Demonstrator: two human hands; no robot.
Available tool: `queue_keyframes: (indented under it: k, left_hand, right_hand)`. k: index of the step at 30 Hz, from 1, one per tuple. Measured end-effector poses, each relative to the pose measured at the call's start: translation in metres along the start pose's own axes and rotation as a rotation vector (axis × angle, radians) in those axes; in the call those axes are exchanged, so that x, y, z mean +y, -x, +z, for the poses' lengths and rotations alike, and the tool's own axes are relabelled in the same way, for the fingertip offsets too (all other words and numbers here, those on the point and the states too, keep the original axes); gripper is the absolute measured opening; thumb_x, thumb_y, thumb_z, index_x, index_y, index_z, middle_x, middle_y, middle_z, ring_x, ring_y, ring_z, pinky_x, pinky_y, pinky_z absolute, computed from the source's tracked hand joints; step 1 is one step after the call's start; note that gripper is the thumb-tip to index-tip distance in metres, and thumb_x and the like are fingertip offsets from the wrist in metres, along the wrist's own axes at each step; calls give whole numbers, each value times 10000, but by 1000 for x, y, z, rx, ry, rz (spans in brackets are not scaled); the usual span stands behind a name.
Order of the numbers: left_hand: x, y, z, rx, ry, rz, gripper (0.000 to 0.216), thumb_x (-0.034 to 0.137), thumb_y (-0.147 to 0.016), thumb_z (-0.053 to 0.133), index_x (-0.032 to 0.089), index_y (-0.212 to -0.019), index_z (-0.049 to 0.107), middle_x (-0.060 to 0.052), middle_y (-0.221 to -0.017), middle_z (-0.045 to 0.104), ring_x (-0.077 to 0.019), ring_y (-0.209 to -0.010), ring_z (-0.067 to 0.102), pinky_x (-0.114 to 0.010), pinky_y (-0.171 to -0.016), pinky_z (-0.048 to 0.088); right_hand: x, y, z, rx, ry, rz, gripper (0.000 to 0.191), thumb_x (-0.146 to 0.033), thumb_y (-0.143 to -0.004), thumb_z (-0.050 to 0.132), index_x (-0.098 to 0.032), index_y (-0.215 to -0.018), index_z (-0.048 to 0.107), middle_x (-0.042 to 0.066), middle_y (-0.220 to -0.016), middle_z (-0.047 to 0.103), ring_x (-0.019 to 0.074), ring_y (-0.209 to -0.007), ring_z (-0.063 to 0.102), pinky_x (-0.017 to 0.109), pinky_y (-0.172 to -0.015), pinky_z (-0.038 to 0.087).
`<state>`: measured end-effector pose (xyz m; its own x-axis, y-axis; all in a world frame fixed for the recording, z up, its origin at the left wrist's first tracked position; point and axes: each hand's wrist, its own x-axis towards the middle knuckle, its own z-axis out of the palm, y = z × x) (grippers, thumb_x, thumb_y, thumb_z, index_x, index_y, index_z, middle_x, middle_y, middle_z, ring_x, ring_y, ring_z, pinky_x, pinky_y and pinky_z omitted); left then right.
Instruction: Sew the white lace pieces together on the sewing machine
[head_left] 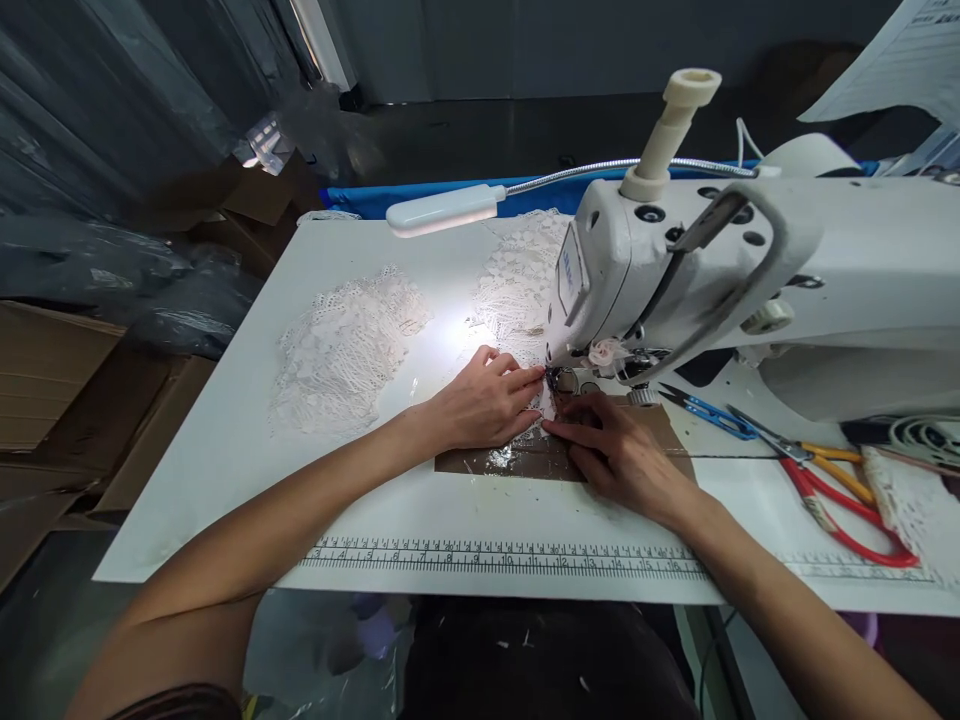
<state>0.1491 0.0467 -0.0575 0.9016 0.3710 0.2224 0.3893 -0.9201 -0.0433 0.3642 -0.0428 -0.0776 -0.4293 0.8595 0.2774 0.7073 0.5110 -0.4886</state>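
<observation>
Under the needle area of a white sewing machine [592,270] lies a narrow piece of white lace [549,405]. My left hand [487,400] rests on it from the left, its fingers bent and closed on the lace close to the presser foot. From the right, my right hand [622,450] touches the lace edge with a stretched index fingertip; its other fingers are apart. Beneath both hands is a shiny brown taped patch [495,462] on the table. The needle and part of the lace are hidden by the machine head and my fingers.
Heaps of white lace [345,350] and more lace [521,270] lie left of and behind the machine. Blue thread snips [712,412] and red-handled scissors [840,510] lie at right. A lamp [446,210] hangs overhead; a ruler strip [510,560] runs along the front edge.
</observation>
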Motion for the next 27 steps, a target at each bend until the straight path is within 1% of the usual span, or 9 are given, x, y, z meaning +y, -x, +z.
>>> queue_keyframes:
  k: [4, 10, 14, 22, 27]
  left_hand:
    - [1, 1, 2, 25, 27, -26, 338, 353, -982, 393, 158, -1153, 610, -98, -1305, 573, -238, -934, 536, -417, -820, 393]
    - [0, 3, 5, 59, 56, -8, 343, 357, -976, 417, 151, -1186, 592, -102, -1306, 577, -253, -992, 545, -437, -856, 401]
    - [0, 4, 7, 78, 69, -10, 338, 357, -972, 431, 158, -1194, 590, -99, -1307, 579, -256, -1013, 549, -442, -869, 401]
    - [-1, 4, 9, 75, 94, -14, 352, 371, -970, 431, 146, -1185, 596, -93, -1320, 573, -262, -1019, 549, -448, -868, 406]
    - [-1, 4, 8, 74, 101, -18, 348, 363, -970, 425, 151, -1188, 595, -90, -1309, 582, -256, -1013, 552, -452, -883, 407]
  right_hand:
    - [0, 0, 0, -3, -10, 13, 353, -149, -867, 477, -237, -1128, 699, 116, -1129, 568, 223, -952, 600, 423, -852, 545]
    - [1, 1, 1, -17, -1, 35, 368, -156, -856, 491, -251, -1149, 692, 117, -1164, 557, 236, -980, 591, 427, -856, 543]
    - [1, 1, 0, -24, -11, 33, 355, -164, -864, 486, -249, -1135, 699, 117, -1132, 566, 237, -978, 591, 425, -848, 542]
    - [1, 1, 2, 4, -27, 27, 356, -183, -877, 467, -263, -1140, 693, 102, -1129, 568, 226, -968, 591, 410, -850, 534]
    - [0, 1, 2, 14, -37, 20, 358, -179, -890, 442, -240, -1138, 693, 114, -1128, 570, 219, -959, 598, 385, -831, 538]
